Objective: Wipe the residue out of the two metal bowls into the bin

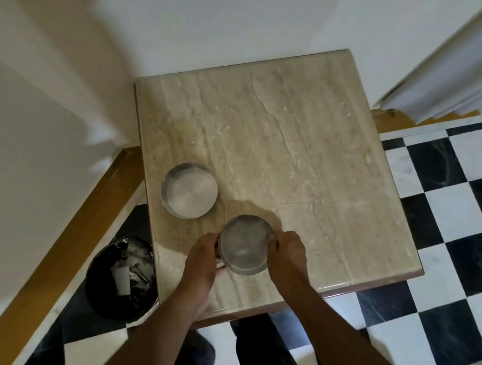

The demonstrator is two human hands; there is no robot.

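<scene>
Two round metal bowls stand on a beige marble table (301, 142). The far bowl (189, 190) sits near the table's left edge, with whitish residue inside and nothing touching it. The near bowl (246, 245) stands close to the front edge. My left hand (203, 261) grips its left side and my right hand (287, 253) grips its right side. A black bin (121, 278) stands on the floor left of the table, with white scraps inside.
White walls close in the table at the back and left, with a wooden skirting along the floor. A black-and-white checkered floor lies to the right and in front. My legs are just below the table's front edge.
</scene>
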